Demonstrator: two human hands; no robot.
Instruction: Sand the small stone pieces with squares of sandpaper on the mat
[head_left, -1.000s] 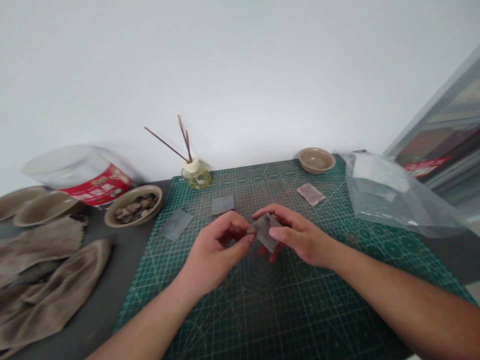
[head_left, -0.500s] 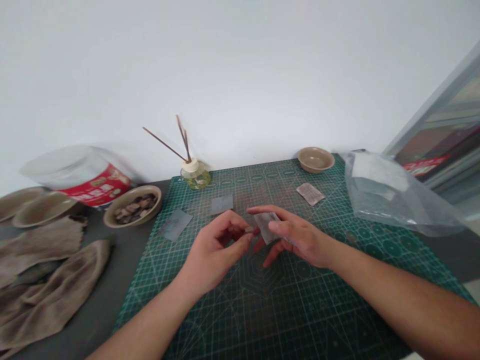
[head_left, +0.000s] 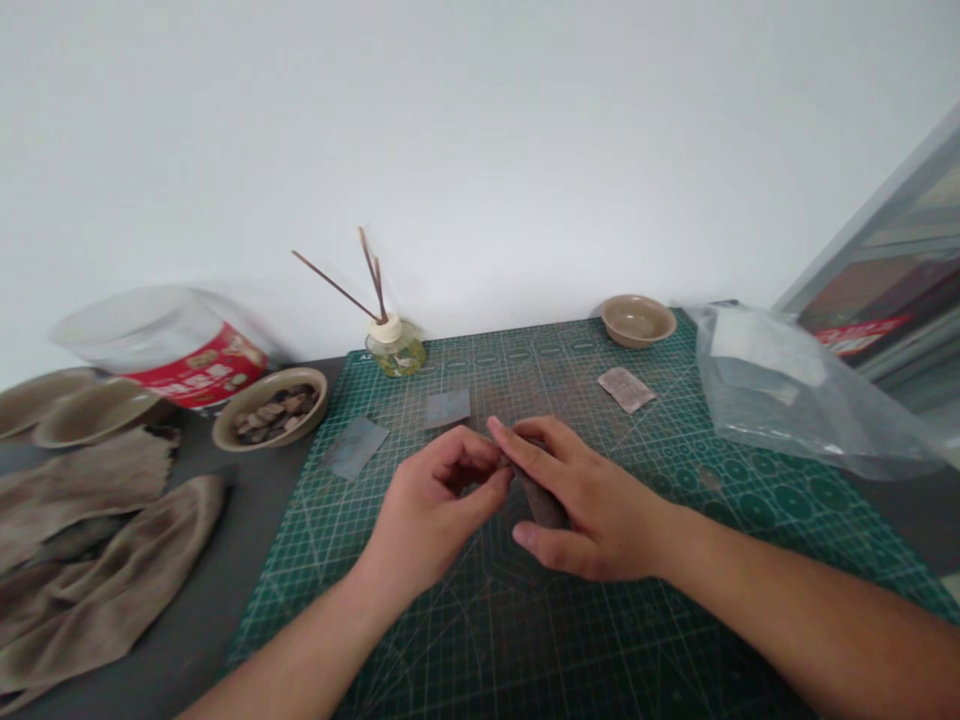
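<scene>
The work looks midway: a small brown piece, perhaps a stone, is pinched in the left hand, above the cutting mat. Its thumb and fingers are clamped on it, though so little shows between them that its shape is hard to judge. The right hand has its fingers wrapped over a dark sheet, bringing it up to the piece, with the thumb set lower along the near side. The rubbing seems in progress rather than finished, since the piece has not been put down. What is left cannot be counted, but a good number of stones lie in the left bowl. Two grey squares, one nearer and one farther, and a paler brownish square rest on the mat, out of both hands' grasp.

Half a second ago, the right hand held the sheet tilted with its face showing and its lower fingers spread beneath; now it is turned back-up, the sheet mostly under the palm. The left hand keeps its pinch in nearly the same place.
</scene>
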